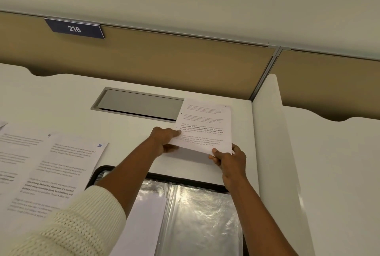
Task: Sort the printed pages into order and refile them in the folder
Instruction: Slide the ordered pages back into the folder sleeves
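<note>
held pg: white printed sheet (203, 126), several text paras, one in bold. It sits far-centre on the desk, beyond the folder. Near edge is lifted w/ shadow under it; far-left corner overlaps the R end of the grey flap in view.
L hand: left hand (164, 140) grips the sheet's left edge, thumb on top of the paper, fingers curled underneath.
R hand: right hand (229, 159) pinches the near-right corner, thumb on top, fingers below.
folder: open black-edged folder w/ clear plastic sleeves (197, 204), flat on the desk nearest the person, both forearms crossing above it. Plain white sheet (144, 225) lies at its left half. R sleeve is glare-shiny, contents can't tell.
loose pgs: printed page marked "10" in blue ink (61, 173) lies left of the folder, just beside its far-left corner. It overlaps the printed page marked "9" (24, 153) further left. Both are face up.
arms: cream knit sleeve (78, 225) on L arm; R forearm bare.
desk: white desk top (51, 95).
flap: grey rectangular recessed flap (139, 103), set in the desk behind the folder.
divider: white upright panel (267, 132) at the desk's R side.
wall: tan partition (164, 56) behind the desk, w/ blue number plate "216" (74, 28) upper left.
</note>
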A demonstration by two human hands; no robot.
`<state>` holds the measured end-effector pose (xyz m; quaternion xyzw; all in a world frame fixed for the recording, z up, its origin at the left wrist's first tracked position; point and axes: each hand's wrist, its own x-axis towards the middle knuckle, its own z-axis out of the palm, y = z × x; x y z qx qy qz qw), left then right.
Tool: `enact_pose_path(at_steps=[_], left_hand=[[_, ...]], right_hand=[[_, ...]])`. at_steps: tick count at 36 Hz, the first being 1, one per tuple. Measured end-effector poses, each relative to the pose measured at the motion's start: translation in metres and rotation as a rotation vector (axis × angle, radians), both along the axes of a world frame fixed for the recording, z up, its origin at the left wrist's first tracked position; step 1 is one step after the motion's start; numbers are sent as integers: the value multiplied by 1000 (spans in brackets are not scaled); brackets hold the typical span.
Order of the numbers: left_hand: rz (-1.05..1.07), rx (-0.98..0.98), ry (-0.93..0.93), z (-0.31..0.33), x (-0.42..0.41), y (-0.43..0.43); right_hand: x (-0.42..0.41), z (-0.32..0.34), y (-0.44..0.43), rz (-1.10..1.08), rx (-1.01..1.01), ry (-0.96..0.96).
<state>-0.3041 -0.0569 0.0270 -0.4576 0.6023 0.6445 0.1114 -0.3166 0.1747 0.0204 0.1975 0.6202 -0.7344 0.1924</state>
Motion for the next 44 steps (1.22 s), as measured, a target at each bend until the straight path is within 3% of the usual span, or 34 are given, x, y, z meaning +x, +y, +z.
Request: enact_pose_path(at_steps=[18, 26, 32, 39, 44], left_hand=[[-109, 3, 218, 4, 148, 20], [-165, 49, 271, 14, 240, 41], [-202, -5, 274, 21, 288, 57], [-222, -108, 279, 18, 312, 66], [-207, -152, 280, 20, 317, 71]], right_hand=[[152, 25, 45, 239, 116, 51], [164, 31, 68, 179, 26, 8], [150, 49, 76, 152, 164, 160], [113, 76, 79, 408, 483, 291], [81, 106, 70, 818, 717, 343]])
